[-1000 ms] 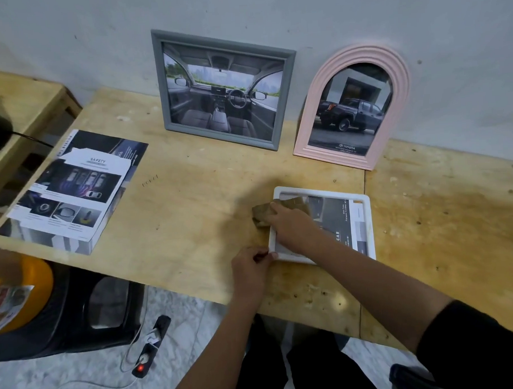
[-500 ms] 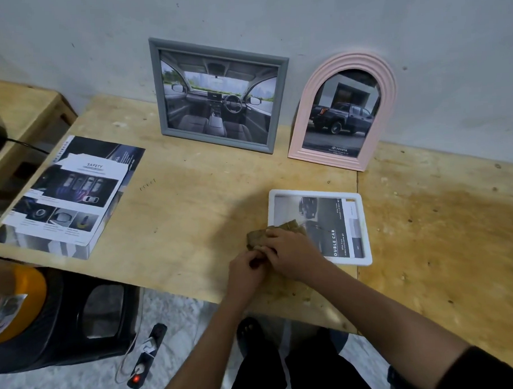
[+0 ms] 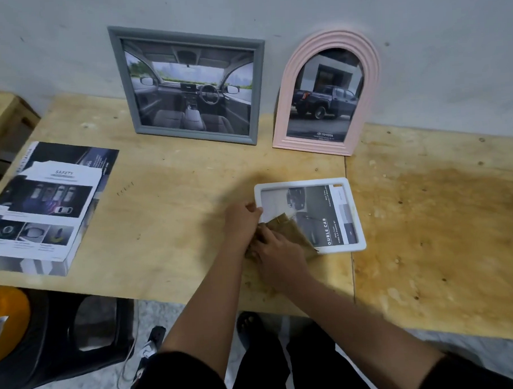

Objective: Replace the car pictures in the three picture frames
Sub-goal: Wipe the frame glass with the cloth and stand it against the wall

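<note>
Mid-swap on the third frame. White frame (image 3: 354, 216) flat on the table (image 3: 427, 231), just beyond both hands. Left hand (image 3: 241, 221) pinched shut on its near-left corner. Right hand (image 3: 277, 252) pressed flat on a brown backing board (image 3: 283, 224), fingers loosely curled over it; grasped or merely held down, cannot tell. Board overlapping the frame's near-left part, askew. Grey frame (image 3: 187, 85) and pink frame (image 3: 324, 100) upright against the wall, well beyond the hands. Brochures (image 3: 44, 209) far left. Next, probably: squaring the board into the opening, frame steadied meanwhile.
</note>
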